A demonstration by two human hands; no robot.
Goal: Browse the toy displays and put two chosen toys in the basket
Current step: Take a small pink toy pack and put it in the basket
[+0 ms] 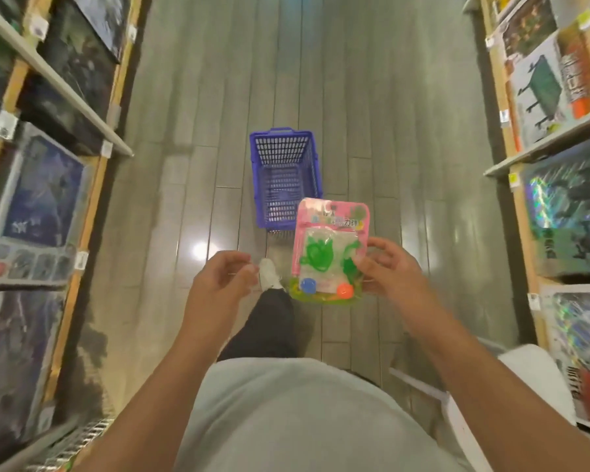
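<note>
Toy pack [329, 247] pinched at edge by right hand [387, 267], held face-up above floor, just short of basket [285, 178], likely for drop-in. Left hand [220, 279] loosely curled, holding nothing.

Top: plain light grey short-sleeved fabric shirt [297, 417], no print or logo visible; fills the lower middle of the view.
Sleeve: light grey short sleeve [528, 376] of the same shirt at the right upper arm, hem loose and rounded.
Arms: both forearms bare from sleeve to wrist; no watch, band or ring seen.
Hands: bare left hand [218, 284] and bare right hand [392, 270]; no gloves.
Legwear: dark, near-black long trouser leg [266, 325], one leg in view.
Footwear: white low shoe [269, 274] with rounded toe; detail blurred.
</note>
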